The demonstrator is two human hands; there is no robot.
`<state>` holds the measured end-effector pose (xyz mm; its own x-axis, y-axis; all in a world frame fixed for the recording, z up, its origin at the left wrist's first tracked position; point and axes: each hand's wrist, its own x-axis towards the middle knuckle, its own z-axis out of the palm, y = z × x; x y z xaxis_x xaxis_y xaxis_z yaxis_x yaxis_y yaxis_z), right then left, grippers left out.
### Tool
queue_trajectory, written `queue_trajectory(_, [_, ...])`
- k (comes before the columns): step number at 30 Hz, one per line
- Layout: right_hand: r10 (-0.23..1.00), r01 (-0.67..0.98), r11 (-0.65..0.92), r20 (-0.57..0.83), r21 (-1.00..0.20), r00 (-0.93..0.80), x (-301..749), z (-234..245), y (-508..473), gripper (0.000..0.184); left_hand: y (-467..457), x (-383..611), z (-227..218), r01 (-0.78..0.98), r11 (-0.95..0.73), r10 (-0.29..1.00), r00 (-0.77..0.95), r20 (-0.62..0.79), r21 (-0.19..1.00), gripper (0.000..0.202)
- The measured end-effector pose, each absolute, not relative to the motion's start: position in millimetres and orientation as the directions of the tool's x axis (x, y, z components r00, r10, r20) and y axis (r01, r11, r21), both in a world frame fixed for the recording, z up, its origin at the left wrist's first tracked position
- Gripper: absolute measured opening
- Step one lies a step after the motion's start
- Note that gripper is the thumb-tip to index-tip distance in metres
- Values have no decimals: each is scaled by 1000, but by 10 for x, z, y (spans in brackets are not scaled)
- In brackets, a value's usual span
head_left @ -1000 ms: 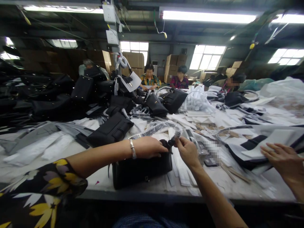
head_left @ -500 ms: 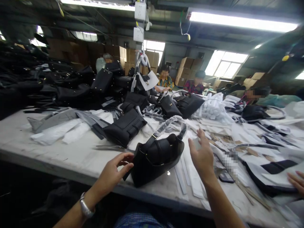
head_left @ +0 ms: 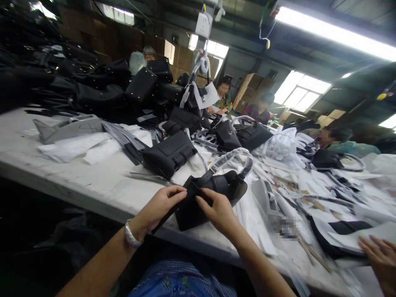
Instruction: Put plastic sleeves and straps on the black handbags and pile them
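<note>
A black handbag stands at the near edge of the white worktable, its wrapped handle arching above it. My left hand pinches the bag's left corner, a metal bracelet on the wrist. My right hand grips the bag's near rim just beside the left one, fingers curled over the leather. Both hands are closed on the bag.
Another black bag lies behind it. A big heap of black bags fills the far left. White paper strips and card pieces cover the right side. Another person's hand rests on papers at the right. Several people sit at the far side.
Half a second ago both hands were open beside the bag; now they have closed on its near edge. The view has swung to the left.
</note>
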<state>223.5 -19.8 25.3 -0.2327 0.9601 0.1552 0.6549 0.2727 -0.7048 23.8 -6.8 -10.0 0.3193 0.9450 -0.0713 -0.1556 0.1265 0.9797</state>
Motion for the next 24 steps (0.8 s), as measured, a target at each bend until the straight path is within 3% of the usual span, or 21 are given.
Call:
queue_trajectory(4, [930, 528, 271, 77, -805, -360, 2250, 311, -83, 29, 68, 167, -61, -282, 350, 859, 477, -186, 893, 24])
queue_trajectory(7, [925, 464, 251, 68, -850, -375, 2266, 297, -29, 30, 118, 160, -69, -295, 377, 852, 482, -203, 878, 28])
queue_trajectory(12, [927, 431, 257, 94, -865, -363, 2255, 260, -56, 30, 54, 221, -106, -148, 234, 924, 341, -173, 961, 33])
queue_trajectory(17, [949, 474, 264, 138, -840, -285, 2234, 180, -103, 23, -32, 299, -196, -46, -15, 980, 195, 24, 999, 32])
queue_trajectory(24, [964, 437, 249, 178, -864, -197, 2206, 58, -102, 25, -96, 425, -321, 85, -213, 977, 45, 210, 973, 25])
